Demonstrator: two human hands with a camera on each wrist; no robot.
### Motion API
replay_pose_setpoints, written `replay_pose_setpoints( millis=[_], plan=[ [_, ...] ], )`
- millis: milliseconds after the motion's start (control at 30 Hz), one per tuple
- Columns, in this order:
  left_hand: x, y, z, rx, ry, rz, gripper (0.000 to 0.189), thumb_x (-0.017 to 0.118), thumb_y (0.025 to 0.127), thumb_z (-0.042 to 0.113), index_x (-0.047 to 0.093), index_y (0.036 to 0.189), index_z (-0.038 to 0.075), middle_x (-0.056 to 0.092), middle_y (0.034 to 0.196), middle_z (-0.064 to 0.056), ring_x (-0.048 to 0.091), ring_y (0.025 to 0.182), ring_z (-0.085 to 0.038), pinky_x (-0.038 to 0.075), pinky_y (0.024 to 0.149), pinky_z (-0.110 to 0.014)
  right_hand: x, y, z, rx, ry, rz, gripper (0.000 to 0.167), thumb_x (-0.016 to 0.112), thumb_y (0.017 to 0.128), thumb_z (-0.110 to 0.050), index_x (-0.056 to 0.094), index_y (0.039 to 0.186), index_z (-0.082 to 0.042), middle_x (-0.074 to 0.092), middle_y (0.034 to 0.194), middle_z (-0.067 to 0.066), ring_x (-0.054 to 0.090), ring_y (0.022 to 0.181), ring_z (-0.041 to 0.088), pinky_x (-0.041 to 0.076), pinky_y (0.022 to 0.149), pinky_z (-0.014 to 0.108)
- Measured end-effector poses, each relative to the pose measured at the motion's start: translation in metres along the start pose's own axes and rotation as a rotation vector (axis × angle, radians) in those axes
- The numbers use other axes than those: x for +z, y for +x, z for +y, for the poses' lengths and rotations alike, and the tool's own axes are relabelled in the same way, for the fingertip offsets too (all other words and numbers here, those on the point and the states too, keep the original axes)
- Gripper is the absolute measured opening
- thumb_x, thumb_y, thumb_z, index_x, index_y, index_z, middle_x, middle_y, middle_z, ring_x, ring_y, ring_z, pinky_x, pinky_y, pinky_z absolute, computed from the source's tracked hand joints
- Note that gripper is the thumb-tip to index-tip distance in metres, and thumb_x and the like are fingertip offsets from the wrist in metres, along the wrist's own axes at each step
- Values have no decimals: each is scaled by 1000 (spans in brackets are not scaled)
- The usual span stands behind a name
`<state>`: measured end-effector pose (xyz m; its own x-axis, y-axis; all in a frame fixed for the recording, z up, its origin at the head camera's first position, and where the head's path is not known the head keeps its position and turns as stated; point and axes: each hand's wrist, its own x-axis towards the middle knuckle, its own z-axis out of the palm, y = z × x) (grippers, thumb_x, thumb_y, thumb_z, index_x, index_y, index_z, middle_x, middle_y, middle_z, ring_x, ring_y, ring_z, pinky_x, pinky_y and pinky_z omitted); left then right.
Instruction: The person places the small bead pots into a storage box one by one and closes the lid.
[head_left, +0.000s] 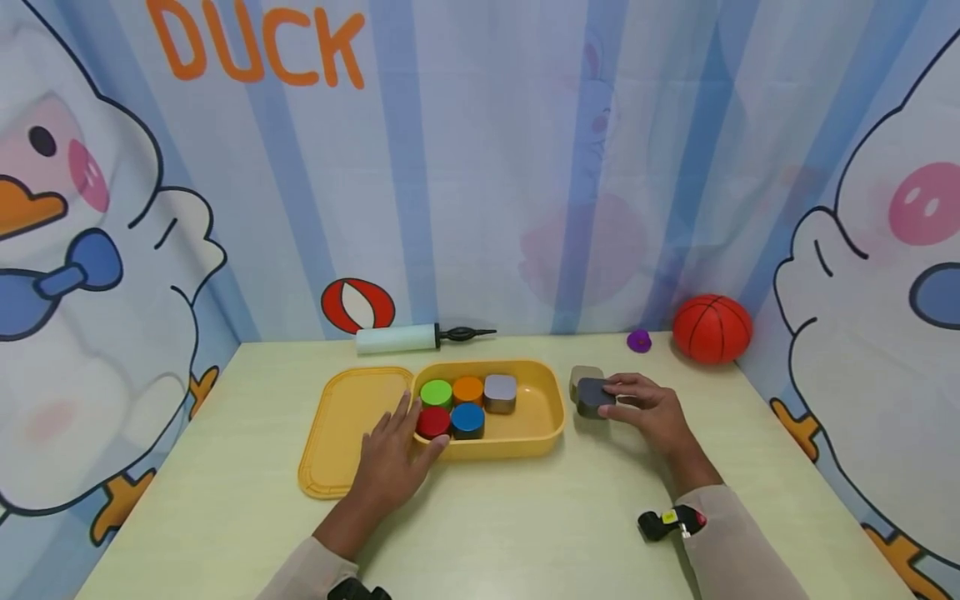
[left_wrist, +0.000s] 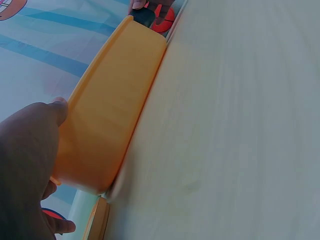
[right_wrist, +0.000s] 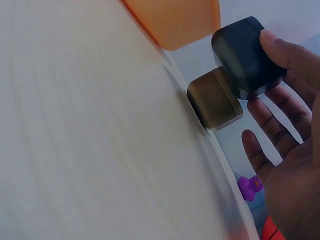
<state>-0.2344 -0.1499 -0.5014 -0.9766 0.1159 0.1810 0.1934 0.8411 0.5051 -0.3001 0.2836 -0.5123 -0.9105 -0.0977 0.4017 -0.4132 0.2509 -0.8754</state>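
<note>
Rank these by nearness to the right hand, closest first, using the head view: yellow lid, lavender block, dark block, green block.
1. Dark block: held by the right hand.
2. Lavender block: near the middle of the yellow container.
3. Green block: at the container's left end.
4. Yellow lid: left of the container.

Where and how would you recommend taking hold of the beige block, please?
I'd take the beige block across its front and back sides, coming from the right: squat and flat-sided, it stands with the box close on its left. The dark block in the right hand partly hides it, so should probably clear first.
</note>
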Motion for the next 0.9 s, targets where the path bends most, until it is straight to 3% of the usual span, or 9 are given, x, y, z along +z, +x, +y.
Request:
replay_pose_setpoints(
  millis=[233,433,700,900],
  plan=[
    [2,1,0,0,-7,-1,87,59,106,65,36,172,14,25,183,-10,37,160,-56,26,122,-87,3,4,-15,-2,15,44,39,88,86,3,79,125,5,73,132,16,69,115,-2,61,100,19],
    [4,1,-1,0,-7,-2,89,58,105,68,35,172,15,24,183,-10,37,160,-56,26,121,-88,9,7,-25,-63,32,55,37,87,85,9,79,122,10,75,127,12,70,115,-2,61,99,18],
    [4,0,-2,5,4,-2,88,57,105,67,36,172,14,25,183,-10,38,159,-56,27,121,-87,27,10,-37,-121,-13,23,36,86,85,11,78,120,11,71,130,33,67,115,-7,60,97,15],
    [2,0,0,3,3,-3,88,57,106,66,35,172,14,25,183,-11,38,160,-55,26,121,-88,41,14,-48,-127,-46,-2,34,87,86,7,80,120,8,73,130,32,64,119,-6,55,101,12]
  ],
)
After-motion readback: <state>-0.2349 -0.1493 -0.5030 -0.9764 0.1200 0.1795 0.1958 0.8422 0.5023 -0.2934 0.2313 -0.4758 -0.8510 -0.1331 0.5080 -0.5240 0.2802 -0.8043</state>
